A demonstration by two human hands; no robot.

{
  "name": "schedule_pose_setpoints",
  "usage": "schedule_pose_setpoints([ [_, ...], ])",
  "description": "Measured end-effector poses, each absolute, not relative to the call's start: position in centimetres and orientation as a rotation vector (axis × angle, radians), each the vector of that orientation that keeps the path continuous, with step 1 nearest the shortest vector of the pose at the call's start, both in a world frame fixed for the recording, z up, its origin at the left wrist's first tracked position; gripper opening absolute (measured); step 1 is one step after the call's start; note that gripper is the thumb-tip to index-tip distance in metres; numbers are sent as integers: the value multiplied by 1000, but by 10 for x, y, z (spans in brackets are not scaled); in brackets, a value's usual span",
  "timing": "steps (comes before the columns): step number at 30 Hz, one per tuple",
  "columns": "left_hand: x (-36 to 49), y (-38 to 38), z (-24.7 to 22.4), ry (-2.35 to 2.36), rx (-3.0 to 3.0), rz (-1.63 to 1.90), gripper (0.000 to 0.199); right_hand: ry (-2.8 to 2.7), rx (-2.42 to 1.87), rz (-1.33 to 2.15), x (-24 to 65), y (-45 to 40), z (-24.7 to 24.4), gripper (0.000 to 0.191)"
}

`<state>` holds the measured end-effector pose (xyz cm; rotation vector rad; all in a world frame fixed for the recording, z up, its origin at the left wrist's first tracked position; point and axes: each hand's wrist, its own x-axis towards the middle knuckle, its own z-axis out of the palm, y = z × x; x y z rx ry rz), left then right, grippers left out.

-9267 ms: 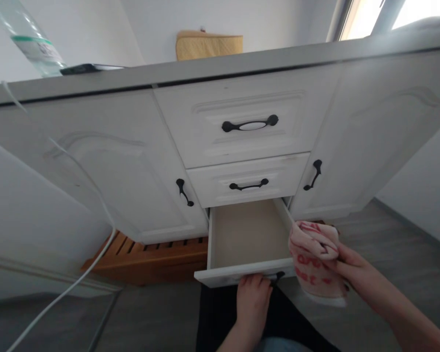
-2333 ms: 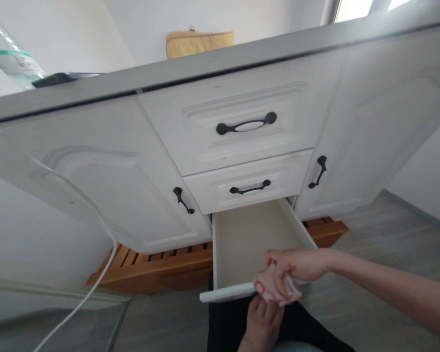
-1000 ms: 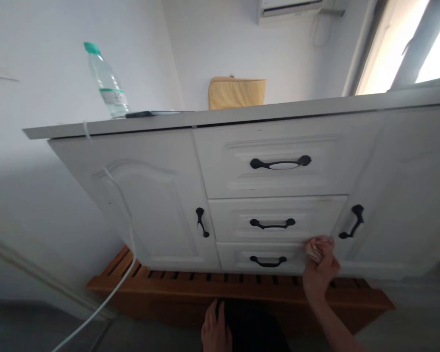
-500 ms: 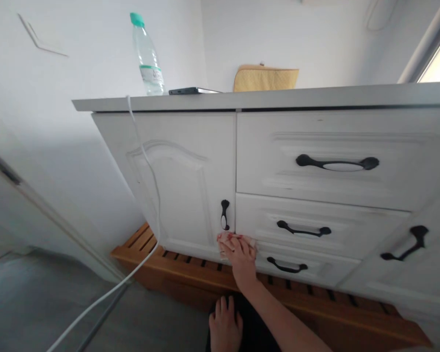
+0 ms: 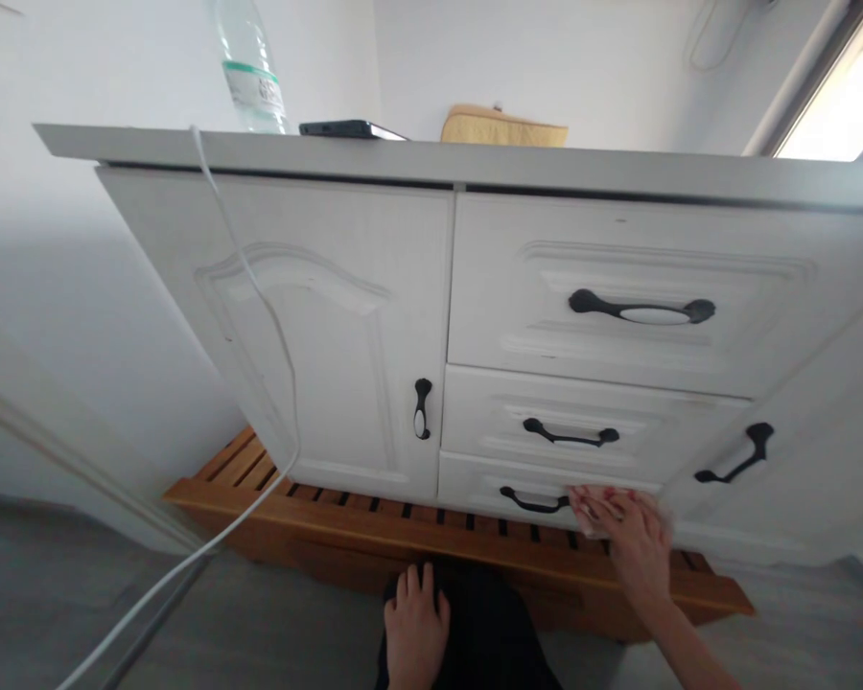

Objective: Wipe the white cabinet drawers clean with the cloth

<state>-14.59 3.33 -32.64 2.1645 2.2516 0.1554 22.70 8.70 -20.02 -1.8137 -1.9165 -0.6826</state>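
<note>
Our right hand (image 5: 637,546) has its fingers closed on a small white cloth with red print (image 5: 595,506), pressing it flat against the white bottom drawer front (image 5: 475,476), just right of that drawer's thin black curved handle (image 5: 533,501). Our left hand (image 5: 415,632) rests below the drawer on a dark-clothed knee (image 5: 485,632), fingers together and holding nothing. Under the drawer runs a slatted orange wooden base (image 5: 374,522). Left of the drawer hangs a white cable (image 5: 259,316) across the arched white cabinet door (image 5: 316,326). High above the drawer stands a clear plastic bottle with a green band (image 5: 250,72).
</note>
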Motion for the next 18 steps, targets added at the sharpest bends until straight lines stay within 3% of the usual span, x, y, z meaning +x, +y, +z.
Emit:
schedule_pose_setpoints([
  [5,-142,33,-321,2280,2151,131,43,-1747,-2041,-409,274,54,-240,46],
  [10,-143,32,-323,2270,2110,187,46,-1792,-1684,-82,202,49,-228,55],
  [15,-144,32,-324,2265,2081,208,45,-1821,-1347,-289,68,93,-159,52],
  [18,-146,32,-329,2275,2093,212,45,-1845,-1327,-430,21,133,-158,48],
])
